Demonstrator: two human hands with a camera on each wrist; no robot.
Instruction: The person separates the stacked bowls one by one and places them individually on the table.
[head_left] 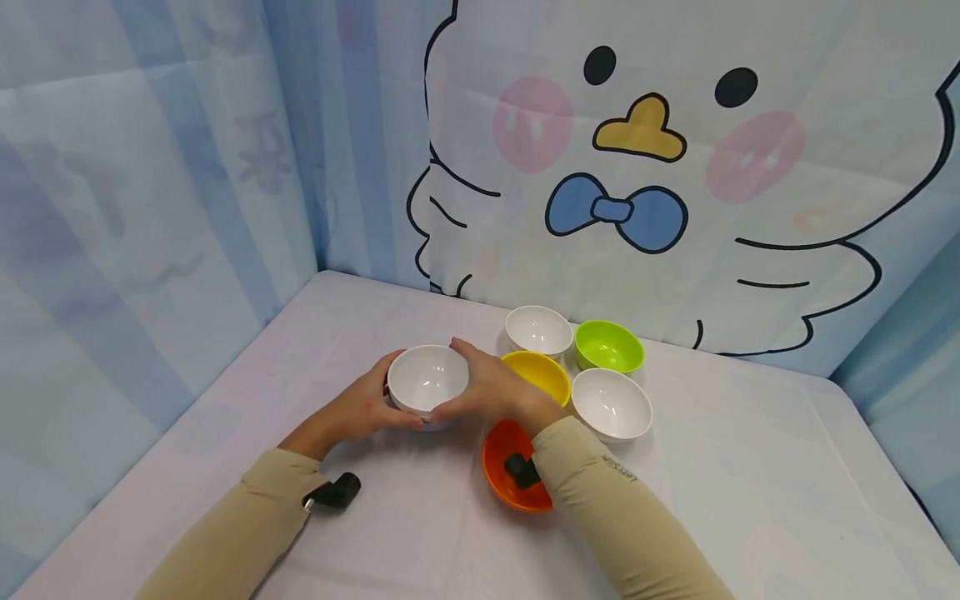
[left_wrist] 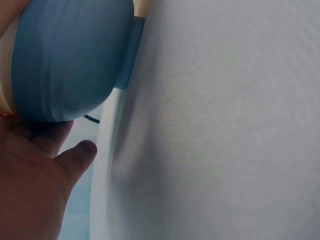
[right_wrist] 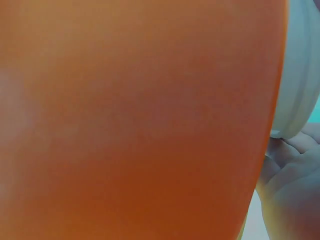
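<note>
A white bowl [head_left: 427, 375] sits nested in a blue bowl [left_wrist: 70, 55], whose outer wall and foot show in the left wrist view. My left hand [head_left: 363, 406] holds the white bowl from the left, thumb along its near side. From the right, my right hand [head_left: 491, 387] grips the same bowl, with its thumb at the near rim. Below the right wrist stands an orange bowl [head_left: 498, 458], partly hidden by the sleeve; its wall fills most of the right wrist view. Whether the blue bowl's foot touches the table is unclear.
Right of the hands, a yellow bowl [head_left: 543, 375], a green bowl [head_left: 609, 346] and two white bowls, one at the back [head_left: 538, 331] and one nearer [head_left: 612, 404], stand close together on the white-covered table [head_left: 750, 483]. A printed curtain [head_left: 360, 150] hangs behind.
</note>
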